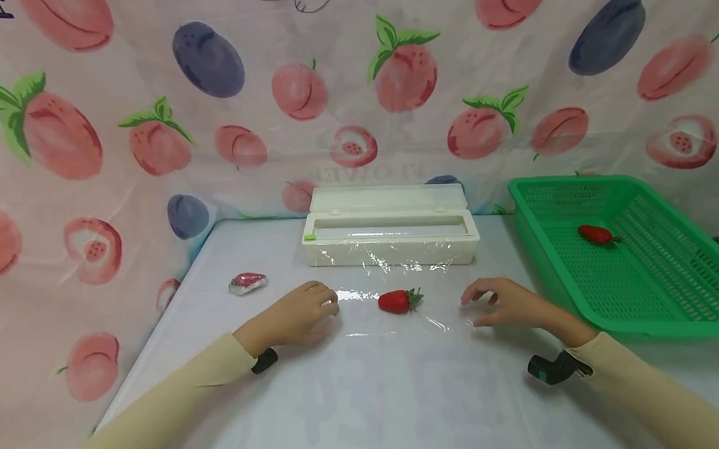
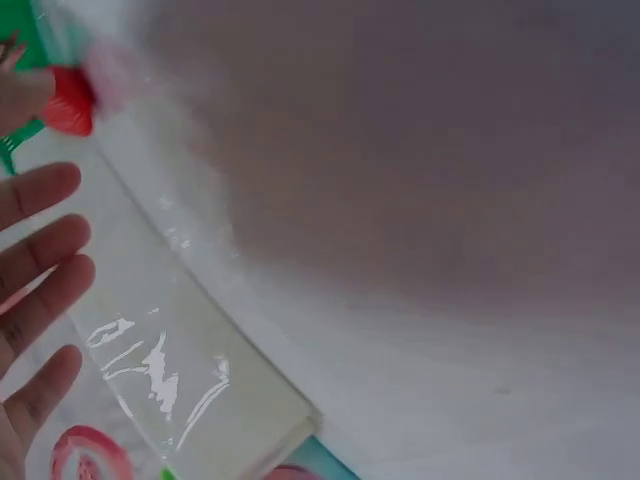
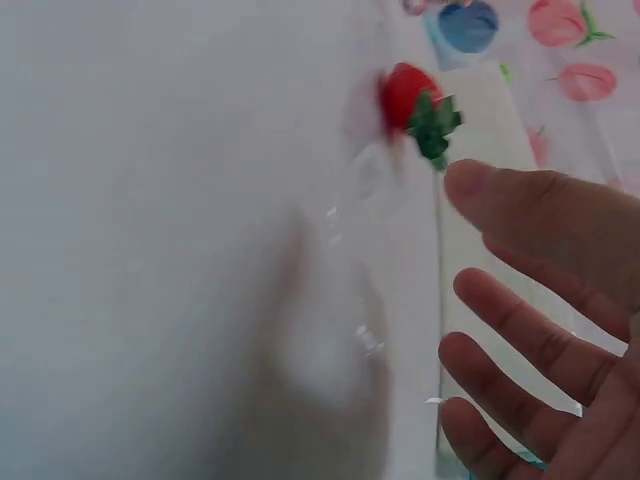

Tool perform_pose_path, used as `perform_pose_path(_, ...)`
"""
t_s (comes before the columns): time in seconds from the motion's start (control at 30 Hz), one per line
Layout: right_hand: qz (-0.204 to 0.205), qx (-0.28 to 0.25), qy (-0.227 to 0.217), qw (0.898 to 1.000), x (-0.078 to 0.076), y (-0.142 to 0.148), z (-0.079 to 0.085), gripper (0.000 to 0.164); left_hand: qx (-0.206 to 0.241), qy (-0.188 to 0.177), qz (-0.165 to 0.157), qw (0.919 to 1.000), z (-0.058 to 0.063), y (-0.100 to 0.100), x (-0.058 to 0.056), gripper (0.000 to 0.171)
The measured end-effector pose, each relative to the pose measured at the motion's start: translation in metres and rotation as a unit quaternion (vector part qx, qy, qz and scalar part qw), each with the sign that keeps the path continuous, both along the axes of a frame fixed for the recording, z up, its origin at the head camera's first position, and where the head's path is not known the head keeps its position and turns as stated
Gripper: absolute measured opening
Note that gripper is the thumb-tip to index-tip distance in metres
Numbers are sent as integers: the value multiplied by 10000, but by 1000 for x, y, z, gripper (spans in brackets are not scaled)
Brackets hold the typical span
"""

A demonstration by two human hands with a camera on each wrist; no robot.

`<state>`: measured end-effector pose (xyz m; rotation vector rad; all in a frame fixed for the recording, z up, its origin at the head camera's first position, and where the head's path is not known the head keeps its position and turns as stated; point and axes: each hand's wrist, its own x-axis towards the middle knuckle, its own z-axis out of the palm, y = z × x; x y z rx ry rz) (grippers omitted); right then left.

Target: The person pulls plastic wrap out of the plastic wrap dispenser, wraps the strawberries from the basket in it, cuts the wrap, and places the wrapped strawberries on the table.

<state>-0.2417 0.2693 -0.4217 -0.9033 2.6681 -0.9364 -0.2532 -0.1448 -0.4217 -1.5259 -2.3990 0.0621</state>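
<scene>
While our left hand and right hand held nothing, fingers apart, the strawberry lay between them on cling film, which might have crumpled if we tugged one side.

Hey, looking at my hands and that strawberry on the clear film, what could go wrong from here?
The strawberry lies on its side with neither your left hand nor your right hand holding it, so it might roll if the film is tugged. The thin film already shows creases and could bunch up or stick to itself. The strawberry's jagged leaves might also snag it.
</scene>
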Motion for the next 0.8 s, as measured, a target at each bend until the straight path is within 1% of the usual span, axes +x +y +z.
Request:
perform_pose_path(0.07, 43, 122, 330, 9994, 1, 1, -6, 28, -308, -33, -71, 9995, -5, -4, 3, 23)
perform_pose_path(0.13, 134, 241, 639, 9976, 2, 2, -11, 26, -485, -112, -24, 9988, -7, -8, 5, 24)
perform_pose_path(0.2, 209, 299, 782, 9963, 3, 2, -15, 24, -605, -216, 82, 9979, -8, -12, 7, 25)
perform_pose_path(0.27, 207, 440, 811, 9955, 4, 2, -18, 23, -665, -312, 170, 9972, -8, -15, 8, 23)
perform_pose_path(0.4, 71, 707, 734, 9948, 5, 1, -21, 21, -646, -407, 212, 9969, -9, -17, 8, 13)
perform_pose_path(0.53, -1, 789, 906, 9928, 5, -1, -22, 20, -555, -444, 215, 9972, -9, -16, 7, 1)
perform_pose_path(0.67, 67, 736, 1155, 9906, 3, -2, -23, 20, -517, -404, 160, 9977, -11, -14, 6, 2)
perform_pose_path(0.8, 111, 736, 1234, 9896, 3, -3, -22, 20, -580, -413, 143, 9974, -11, -13, 5, 3)
